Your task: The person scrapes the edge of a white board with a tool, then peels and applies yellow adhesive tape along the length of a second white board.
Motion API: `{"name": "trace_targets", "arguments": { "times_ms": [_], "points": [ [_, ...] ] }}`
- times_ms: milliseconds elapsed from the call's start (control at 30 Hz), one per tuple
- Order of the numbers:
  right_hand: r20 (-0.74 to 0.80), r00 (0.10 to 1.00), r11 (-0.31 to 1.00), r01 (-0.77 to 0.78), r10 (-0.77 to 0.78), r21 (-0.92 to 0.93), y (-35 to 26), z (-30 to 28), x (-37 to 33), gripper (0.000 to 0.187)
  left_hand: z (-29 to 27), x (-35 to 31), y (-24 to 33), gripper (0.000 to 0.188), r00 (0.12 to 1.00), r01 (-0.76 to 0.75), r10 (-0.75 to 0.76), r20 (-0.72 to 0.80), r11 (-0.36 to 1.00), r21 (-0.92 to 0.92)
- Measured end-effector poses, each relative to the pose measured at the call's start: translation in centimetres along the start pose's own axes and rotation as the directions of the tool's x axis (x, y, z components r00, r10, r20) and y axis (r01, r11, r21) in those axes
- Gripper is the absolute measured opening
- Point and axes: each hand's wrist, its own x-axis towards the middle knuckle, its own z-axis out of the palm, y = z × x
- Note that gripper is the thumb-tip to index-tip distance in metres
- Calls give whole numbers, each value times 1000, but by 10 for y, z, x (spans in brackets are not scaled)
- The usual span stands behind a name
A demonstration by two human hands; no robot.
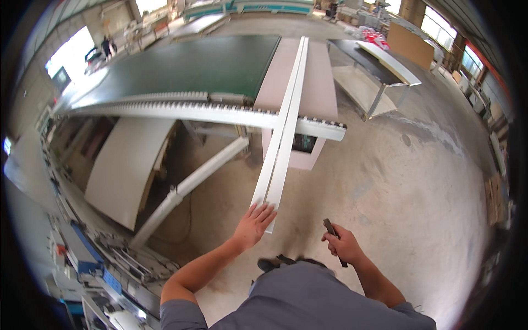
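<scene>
Two long, narrow white strips (281,143) lie side by side with a thin gap between them, reaching from near my body to the far end of a pink board. My left hand (254,224) rests flat across their near end, fingers stretched out and touching both. In my right hand (342,245), fingers are wrapped around a short dark bar-shaped tool (329,226). Its two ends stick out of the grip, and its exact kind does not show. It is held off to the right, apart from the strips.
Beneath the strips are a white roller rail (220,114) and the pink board (319,82). A green conveyor belt (192,66) spreads to the far left. A slanted white beam (187,190) stands at left, near a leaning pale panel (126,170). At far right is a metal-framed table (374,60).
</scene>
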Motion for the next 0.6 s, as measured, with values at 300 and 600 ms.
{"name": "trace_targets", "arguments": {
  "times_ms": [300, 600],
  "points": [
    [-240, 932, 938, 312, -272, 149, 25, -28, -46, 32, -136, 38, 44, 68, 961, -200, 186, -205, 979, -49],
    [-258, 129, 243, 842, -958, -481, -185, 18, -32, 74, -323, 162, 79, 34, 575, -624, 332, -748, 769, -139]
  ]
}}
